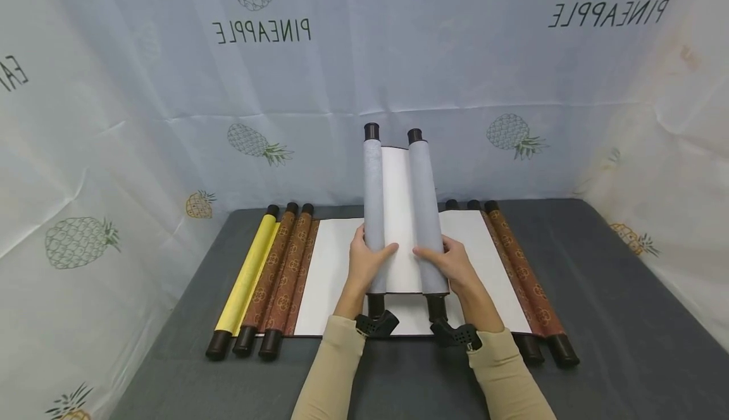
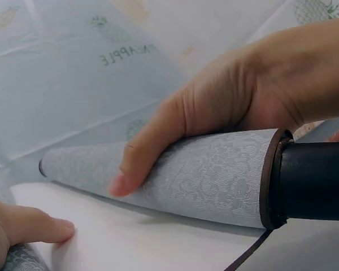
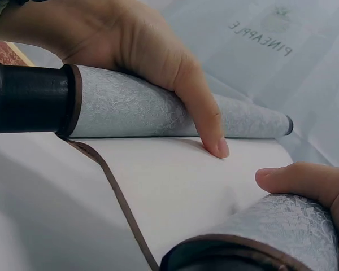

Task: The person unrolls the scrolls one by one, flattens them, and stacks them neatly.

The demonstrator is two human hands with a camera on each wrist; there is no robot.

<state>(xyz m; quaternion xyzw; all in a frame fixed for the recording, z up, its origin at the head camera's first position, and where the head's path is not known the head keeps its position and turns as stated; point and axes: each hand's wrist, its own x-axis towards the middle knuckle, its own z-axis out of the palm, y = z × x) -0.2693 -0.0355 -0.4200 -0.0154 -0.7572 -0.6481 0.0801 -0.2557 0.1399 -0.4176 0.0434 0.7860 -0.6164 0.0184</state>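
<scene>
A partly unrolled scroll with grey-blue patterned backing is held up in front of me, its white sheet [image 1: 397, 217] showing between two rolls with dark end knobs. My left hand [image 1: 366, 262] grips the left roll [image 1: 374, 192], its thumb across the front. The right roll [image 1: 424, 198] is gripped by my right hand [image 1: 452, 263], whose thumb points inward. In the left wrist view, the right hand [image 2: 214, 96] wraps over its roll, with the left thumb [image 2: 34, 226] at the lower left. The right wrist view shows the left hand [image 3: 152, 56] over its roll. Fingers behind the rolls are hidden.
Beneath the held scroll, a white sheet [image 1: 327, 274] with brown patterned borders lies spread on the dark grey table [image 1: 598, 281]. Brown rolls [image 1: 290, 268] and a yellow roll [image 1: 249, 274] lie at the left, more brown rolls [image 1: 526, 274] at the right. A pineapple-print curtain [image 1: 342, 59] hangs behind.
</scene>
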